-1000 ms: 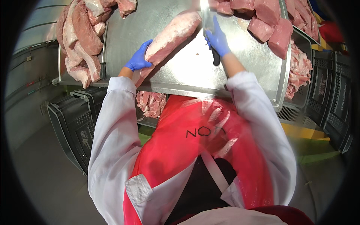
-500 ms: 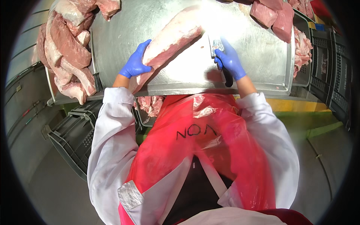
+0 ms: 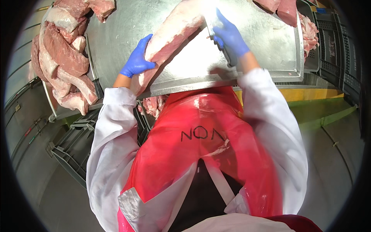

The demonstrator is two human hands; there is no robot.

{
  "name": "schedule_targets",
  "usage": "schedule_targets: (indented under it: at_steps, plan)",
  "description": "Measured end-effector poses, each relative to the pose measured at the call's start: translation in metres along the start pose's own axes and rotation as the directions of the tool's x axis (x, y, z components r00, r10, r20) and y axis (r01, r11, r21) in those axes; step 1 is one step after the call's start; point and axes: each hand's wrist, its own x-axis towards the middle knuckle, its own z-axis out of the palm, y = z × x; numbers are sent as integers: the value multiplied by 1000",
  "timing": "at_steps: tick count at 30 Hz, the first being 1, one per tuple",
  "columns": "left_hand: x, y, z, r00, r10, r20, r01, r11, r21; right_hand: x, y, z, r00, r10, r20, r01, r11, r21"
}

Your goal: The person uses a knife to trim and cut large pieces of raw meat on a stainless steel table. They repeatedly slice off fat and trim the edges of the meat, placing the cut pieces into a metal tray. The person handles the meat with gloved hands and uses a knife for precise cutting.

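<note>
A long, pale piece of meat, like a pork loin [image 3: 169,38], lies slantwise on the metal table [image 3: 119,34], its near end at the front edge. My left hand [image 3: 138,61], in a blue glove, grips it near that end, thumb on one side and fingers on the other. In my blue-gloved right hand [image 3: 233,40] is a knife [image 3: 228,56] with a black handle. Its blade points away from me, close beside the loin's far part. Bright glare washes out that spot, so I cannot tell whether the blade touches the meat.
Several large meat pieces [image 3: 63,50] are heaped at the left, beside another black handle [image 3: 98,89]. Cut chunks [image 3: 286,12] lie at the far right. Trimmings [image 3: 308,34] fill a crate past the table's right edge; more trimmings [image 3: 152,105] sit below the front edge. Dark crates [image 3: 73,149] stand lower left.
My right hand has carried the knife left and away from me, bringing the blade beside the loin. My left hand keeps its hold. The whole view has shifted slightly.
</note>
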Motion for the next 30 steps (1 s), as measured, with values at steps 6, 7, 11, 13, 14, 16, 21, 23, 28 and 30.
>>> schedule_targets:
  at_steps: [6, 7, 11, 13, 14, 16, 21, 23, 28, 30]
  plan:
    - [-4, -9, -3, 1000, 11, -1, -11, 998, -54, -72, 41, 6, 992, 117, 39, -120, 989, 84]
    - [-4, -8, -1, 1000, -5, 16, 6, 998, -61, -72, 36, 2, 978, 204, 50, -208, 973, 101]
    - [3, -2, -7, 998, -38, 42, 41, 994, -97, -39, -5, -4, 974, 206, 99, -193, 973, -126]
    - [-1, -7, -8, 999, -35, 30, 38, 990, -135, -96, 24, -8, 966, 230, 114, -187, 934, -305]
    - [0, -4, -9, 999, -30, 21, 32, 995, -90, -133, 48, -18, 988, 51, 146, 14, 911, -413]
    - [0, 4, -10, 1000, -29, 10, 29, 1000, 2, -193, 44, -43, 979, 122, 161, -41, 900, -434]
    - [38, 114, 37, 941, 121, -316, 124, 746, 655, -166, -15, -122, 978, 206, -4, -206, 978, -30]
    - [79, 153, 86, 902, 301, -311, 42, 655, 754, -125, -26, -138, 996, 78, -53, -82, 993, -80]
    - [130, 136, 128, 955, 168, -247, 100, 598, 795, -62, -15, -131, 987, -157, -38, 158, 987, 30]
    - [122, 131, 127, 963, 79, -258, 155, 623, 767, -50, -8, -131, 993, -113, 11, 113, 992, 51]
